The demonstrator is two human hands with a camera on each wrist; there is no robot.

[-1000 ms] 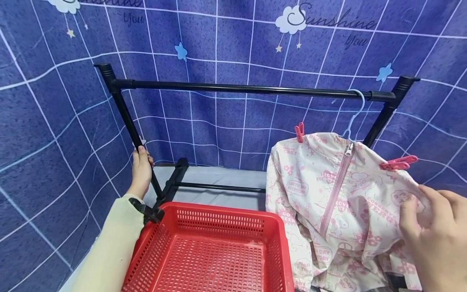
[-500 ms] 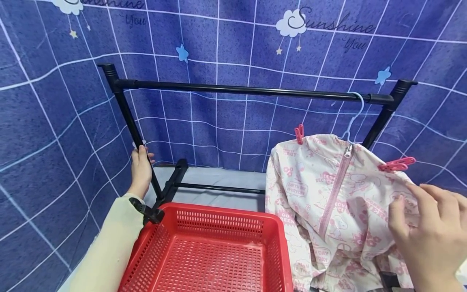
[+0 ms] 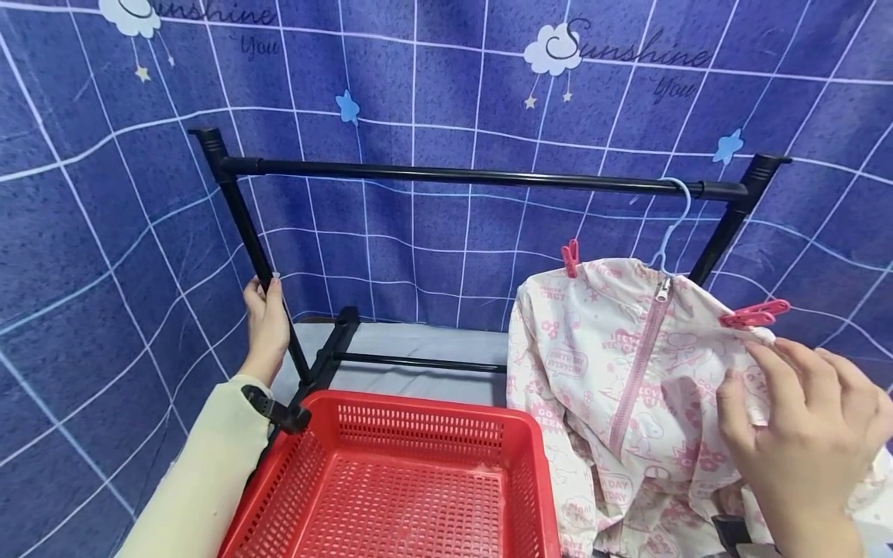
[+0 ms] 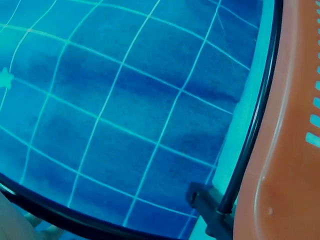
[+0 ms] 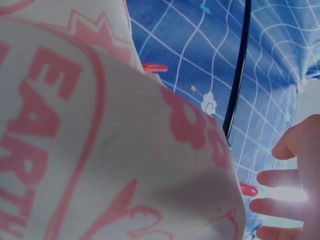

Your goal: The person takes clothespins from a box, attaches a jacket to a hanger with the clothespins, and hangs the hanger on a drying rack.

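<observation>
A white children's jacket [image 3: 600, 341] with pink prints and a pink zipper hangs from a light-blue hanger [image 3: 678, 221] at the right end of a black clothes rack [image 3: 446, 172]. Pink clothespins sit at its shoulders, one on the left [image 3: 570, 260] and one on the right [image 3: 756, 314]. My left hand [image 3: 267, 329] holds the rack's left post. Beside the jacket's right shoulder, below the clothespin, my right hand [image 3: 812, 418] has its fingers loosely bent. In the right wrist view those fingers [image 5: 275, 205] stand apart from the cloth.
A red perforated basket [image 3: 516, 418] stands in front of the rack, left of the jacket. A black lower bar [image 3: 425, 361] runs behind it, over a pale surface [image 3: 405, 333]. A blue gridded curtain [image 3: 418, 77] covers the back and left side.
My right hand has released the jacket's shoulder and shifted left and slightly up. The left hand stays at the post, its fingers slightly rearranged. The view has shifted slightly.
</observation>
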